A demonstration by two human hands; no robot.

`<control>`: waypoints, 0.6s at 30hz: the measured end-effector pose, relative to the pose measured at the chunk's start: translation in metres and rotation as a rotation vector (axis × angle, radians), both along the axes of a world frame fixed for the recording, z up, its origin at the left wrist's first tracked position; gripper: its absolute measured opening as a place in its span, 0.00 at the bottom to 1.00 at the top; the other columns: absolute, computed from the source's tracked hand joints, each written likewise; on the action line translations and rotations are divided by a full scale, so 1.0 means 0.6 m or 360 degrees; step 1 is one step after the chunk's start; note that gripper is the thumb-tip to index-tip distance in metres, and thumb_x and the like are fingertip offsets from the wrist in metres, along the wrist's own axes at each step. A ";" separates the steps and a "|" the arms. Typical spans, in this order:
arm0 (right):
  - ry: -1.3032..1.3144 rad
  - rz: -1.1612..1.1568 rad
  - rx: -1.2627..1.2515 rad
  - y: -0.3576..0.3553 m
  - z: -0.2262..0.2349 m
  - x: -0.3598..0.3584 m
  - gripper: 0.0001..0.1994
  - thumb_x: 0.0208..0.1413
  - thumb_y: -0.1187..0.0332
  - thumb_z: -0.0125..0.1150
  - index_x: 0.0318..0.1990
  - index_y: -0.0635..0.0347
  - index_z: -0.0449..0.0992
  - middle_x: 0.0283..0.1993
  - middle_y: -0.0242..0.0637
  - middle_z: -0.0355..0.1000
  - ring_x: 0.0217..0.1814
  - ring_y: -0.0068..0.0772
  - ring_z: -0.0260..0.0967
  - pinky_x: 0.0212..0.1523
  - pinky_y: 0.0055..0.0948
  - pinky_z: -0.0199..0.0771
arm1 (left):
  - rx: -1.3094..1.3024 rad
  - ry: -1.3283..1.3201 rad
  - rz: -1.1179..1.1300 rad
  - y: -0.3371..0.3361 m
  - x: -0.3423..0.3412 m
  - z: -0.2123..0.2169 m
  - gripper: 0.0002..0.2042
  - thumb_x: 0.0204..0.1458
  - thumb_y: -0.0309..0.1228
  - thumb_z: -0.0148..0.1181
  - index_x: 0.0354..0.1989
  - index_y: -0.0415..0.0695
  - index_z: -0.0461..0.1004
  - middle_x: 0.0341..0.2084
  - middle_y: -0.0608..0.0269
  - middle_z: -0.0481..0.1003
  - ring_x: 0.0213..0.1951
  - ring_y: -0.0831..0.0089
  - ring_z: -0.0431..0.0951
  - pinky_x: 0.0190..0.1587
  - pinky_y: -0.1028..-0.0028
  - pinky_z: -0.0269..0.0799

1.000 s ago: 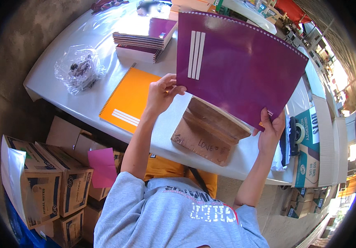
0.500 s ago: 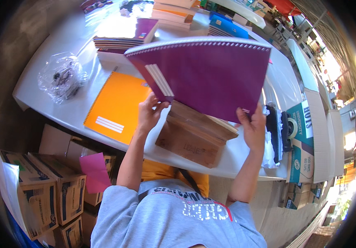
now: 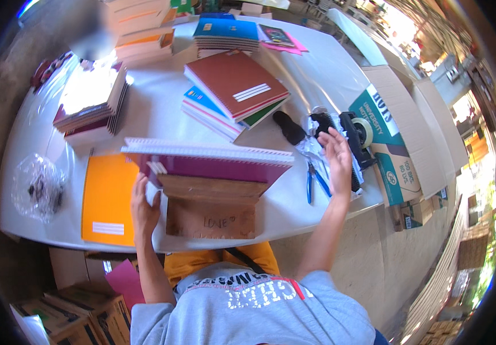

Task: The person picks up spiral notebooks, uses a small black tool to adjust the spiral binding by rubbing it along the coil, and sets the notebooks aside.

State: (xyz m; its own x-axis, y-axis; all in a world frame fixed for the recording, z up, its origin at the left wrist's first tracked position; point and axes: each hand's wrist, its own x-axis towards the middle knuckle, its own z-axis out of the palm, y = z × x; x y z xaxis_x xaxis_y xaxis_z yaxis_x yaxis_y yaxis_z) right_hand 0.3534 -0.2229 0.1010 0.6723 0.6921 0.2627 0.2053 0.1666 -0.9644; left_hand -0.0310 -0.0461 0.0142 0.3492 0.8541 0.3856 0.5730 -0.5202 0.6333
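A purple spiral notebook (image 3: pixel 219 170) stands on edge, its white spiral binding uppermost, on a brown wooden stand (image 3: pixel 212 215) at the table's near edge. My left hand (image 3: pixel 144 207) is at the notebook's lower left edge, its fingers curled against that side; part of the grip is hidden. Away from the notebook, my right hand (image 3: pixel 337 158) is raised with fingers spread and holds nothing. Beneath and beside it lie blue-handled pliers (image 3: pixel 316 183) and a black tape dispenser (image 3: pixel 363 138) with a roll of tape. An orange spiral notebook (image 3: pixel 109 198) lies flat left of the stand.
Stacked notebooks (image 3: pixel 90 103) stand at the far left. A brown-red notebook (image 3: pixel 236 83) tops a middle pile, with a blue stack (image 3: pixel 225 31) behind. A crumpled plastic bag (image 3: pixel 39 187) sits at the left edge. An opened carton (image 3: pixel 383 115) stands at the right edge.
The purple notebook has come down and tipped upright onto the wooden stand. My right hand has let go of it and moved right, opening. The view has swung right.
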 end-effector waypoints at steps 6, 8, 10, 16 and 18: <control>-0.1085 -0.0696 -0.1413 0.020 -0.100 0.210 0.25 0.46 0.59 0.63 0.52 0.54 0.68 0.50 0.44 0.69 0.53 0.46 0.66 0.53 0.40 0.64 | 0.1050 -0.0349 0.0213 -0.071 0.100 0.206 0.19 0.51 0.29 0.58 0.51 0.39 0.65 0.51 0.50 0.66 0.57 0.48 0.63 0.59 0.56 0.58; -0.1494 -0.0915 -0.1610 0.044 -0.108 0.164 0.23 0.45 0.60 0.63 0.51 0.53 0.68 0.47 0.45 0.69 0.52 0.50 0.65 0.53 0.40 0.65 | 0.1067 -0.0392 -0.0115 -0.107 0.154 0.227 0.25 0.47 0.36 0.63 0.52 0.39 0.65 0.50 0.50 0.66 0.57 0.47 0.62 0.58 0.54 0.58; -0.1458 -0.0848 -0.1607 0.052 -0.121 0.172 0.23 0.45 0.61 0.63 0.50 0.52 0.68 0.47 0.45 0.68 0.52 0.51 0.65 0.52 0.40 0.65 | 0.0902 -0.0295 -0.0388 -0.136 0.207 0.247 0.27 0.46 0.43 0.64 0.52 0.41 0.66 0.48 0.52 0.67 0.57 0.51 0.62 0.59 0.54 0.55; -0.1505 -0.0743 -0.1381 0.052 -0.061 0.186 0.07 0.52 0.69 0.56 0.35 0.61 0.76 0.33 0.54 0.73 0.37 0.56 0.72 0.38 0.46 0.72 | 0.0847 -0.0148 -0.0205 -0.149 0.288 0.209 0.20 0.38 0.50 0.65 0.32 0.47 0.73 0.32 0.62 0.70 0.54 0.63 0.66 0.63 0.49 0.32; -0.1518 -0.0790 -0.1423 0.043 -0.026 0.187 0.07 0.52 0.71 0.54 0.37 0.60 0.76 0.32 0.54 0.73 0.37 0.56 0.72 0.39 0.46 0.72 | 0.0894 -0.0178 -0.0184 -0.142 0.300 0.205 0.19 0.38 0.48 0.65 0.31 0.47 0.72 0.30 0.62 0.68 0.51 0.63 0.68 0.62 0.50 0.36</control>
State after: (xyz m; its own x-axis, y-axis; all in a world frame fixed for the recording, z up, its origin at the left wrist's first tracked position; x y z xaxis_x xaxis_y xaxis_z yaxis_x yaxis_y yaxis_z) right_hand 0.4656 -0.1968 0.0851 0.7081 0.6114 0.3533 0.6899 -0.7057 -0.1613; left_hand 0.1488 -0.1312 0.1369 0.3592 0.4668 0.8081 0.4380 -0.8489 0.2957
